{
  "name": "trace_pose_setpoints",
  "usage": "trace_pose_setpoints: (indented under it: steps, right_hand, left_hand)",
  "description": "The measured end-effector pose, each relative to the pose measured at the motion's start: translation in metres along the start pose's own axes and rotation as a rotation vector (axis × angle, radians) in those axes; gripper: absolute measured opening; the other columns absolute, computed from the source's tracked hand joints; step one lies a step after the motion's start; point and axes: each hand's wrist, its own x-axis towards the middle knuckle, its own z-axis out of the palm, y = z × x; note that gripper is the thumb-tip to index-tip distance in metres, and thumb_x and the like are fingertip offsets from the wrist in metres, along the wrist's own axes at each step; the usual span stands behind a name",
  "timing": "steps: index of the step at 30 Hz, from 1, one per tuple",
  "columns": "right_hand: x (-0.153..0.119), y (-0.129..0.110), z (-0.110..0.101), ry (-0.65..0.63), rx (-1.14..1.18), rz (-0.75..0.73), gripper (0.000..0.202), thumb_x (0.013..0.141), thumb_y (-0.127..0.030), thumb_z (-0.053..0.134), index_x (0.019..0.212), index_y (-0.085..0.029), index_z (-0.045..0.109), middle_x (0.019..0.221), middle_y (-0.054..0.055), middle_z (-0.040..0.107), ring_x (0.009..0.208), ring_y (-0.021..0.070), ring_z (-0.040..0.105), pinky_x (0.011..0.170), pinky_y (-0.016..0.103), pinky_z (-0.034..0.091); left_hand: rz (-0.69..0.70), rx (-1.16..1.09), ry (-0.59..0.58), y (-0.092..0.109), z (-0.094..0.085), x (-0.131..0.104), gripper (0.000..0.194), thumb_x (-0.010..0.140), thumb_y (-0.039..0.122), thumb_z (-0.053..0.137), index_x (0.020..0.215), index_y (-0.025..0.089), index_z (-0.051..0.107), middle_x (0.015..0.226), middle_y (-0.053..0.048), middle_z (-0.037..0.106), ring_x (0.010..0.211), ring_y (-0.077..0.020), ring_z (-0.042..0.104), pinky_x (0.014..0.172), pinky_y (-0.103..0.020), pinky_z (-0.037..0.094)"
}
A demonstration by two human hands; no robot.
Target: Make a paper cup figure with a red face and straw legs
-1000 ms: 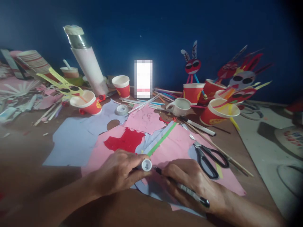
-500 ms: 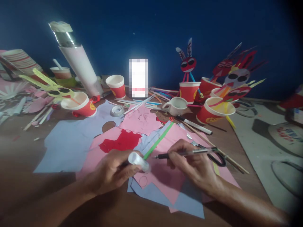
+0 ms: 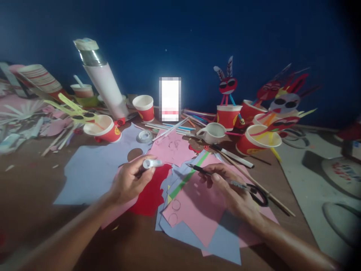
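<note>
My left hand [image 3: 132, 178], its fingers closed, holds a small white cylinder [image 3: 152, 163] above the red paper [image 3: 148, 197]. In my right hand [image 3: 225, 184] is a black-gripped pen [image 3: 204, 171], its tip pointing left, above the green strip [image 3: 188, 175]. Two drawn circles show on the pink paper [image 3: 197, 214], near its left corner. Scissors [image 3: 259, 195] lie beside my right hand, partly hidden by it. Blue-grey paper [image 3: 222, 246] sticks out from beneath the pink sheet.
Red paper cups [image 3: 143, 109] stand along the back, several holding paper-faced figures [image 3: 228, 86]. Also there are a white flask [image 3: 105, 88], a bright blurred-out rectangle [image 3: 170, 98] and a white mug [image 3: 213, 132]. Tape [image 3: 144, 136], a marker [image 3: 238, 157] and sticks [image 3: 265, 192] lie among the papers.
My left hand has lifted the white cylinder off to the left, uncovering a second drawn circle. The pen has moved up and now angles up to the left. The red paper has shifted nearer.
</note>
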Motion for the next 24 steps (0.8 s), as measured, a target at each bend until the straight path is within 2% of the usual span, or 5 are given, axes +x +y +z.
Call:
trace_pose_setpoints:
  steps: [5,9,13,20,24]
  right_hand:
    - [0.000,-0.005,0.003,-0.081,-0.061,0.063,0.012,0.090,-0.029,0.054,0.093,-0.019,0.059,0.075,0.002,0.066,0.065,0.0137,0.061,0.058,0.024,0.048]
    - [-0.001,-0.012,0.008,-0.080,-0.130,0.050,0.003,0.085,-0.022,0.056,0.087,-0.019,0.056,0.068,-0.001,0.063,0.058,0.0117,0.061,0.053,0.021,0.048]
    - [-0.004,-0.017,0.008,-0.098,-0.217,0.013,0.003,0.084,-0.021,0.055,0.082,-0.019,0.054,0.065,-0.002,0.061,0.055,0.0112,0.060,0.052,0.021,0.048]
    - [-0.011,-0.016,0.007,-0.138,-0.237,-0.010,0.012,0.091,-0.026,0.050,0.099,-0.019,0.056,0.077,0.003,0.064,0.070,0.0153,0.062,0.059,0.025,0.050]
    - [-0.013,-0.019,0.008,-0.173,-0.258,-0.051,0.011,0.091,-0.025,0.049,0.096,-0.019,0.057,0.079,0.003,0.065,0.071,0.0151,0.062,0.064,0.026,0.049]
  left_hand:
    - [0.057,0.167,-0.039,-0.004,-0.002,0.004,0.022,0.085,0.031,0.051,0.100,0.023,0.064,0.087,0.000,0.072,0.074,-0.0170,0.066,0.069,-0.027,0.049]
    - [0.010,0.121,-0.066,-0.006,0.001,0.006,0.024,0.087,0.036,0.051,0.103,0.022,0.061,0.089,-0.001,0.071,0.078,-0.0179,0.066,0.070,-0.026,0.049]
    - [-0.033,0.126,-0.064,-0.002,0.003,0.007,0.022,0.088,0.038,0.051,0.093,0.020,0.063,0.080,0.000,0.071,0.072,-0.0173,0.065,0.065,-0.024,0.047]
    - [-0.096,0.158,-0.022,-0.007,0.003,0.007,0.025,0.087,0.041,0.051,0.090,0.021,0.065,0.072,-0.001,0.070,0.064,-0.0172,0.063,0.061,-0.025,0.044]
    - [-0.125,0.110,-0.008,-0.008,-0.002,0.010,0.024,0.086,0.040,0.052,0.085,0.021,0.066,0.075,-0.003,0.072,0.069,-0.0186,0.066,0.065,-0.025,0.047]
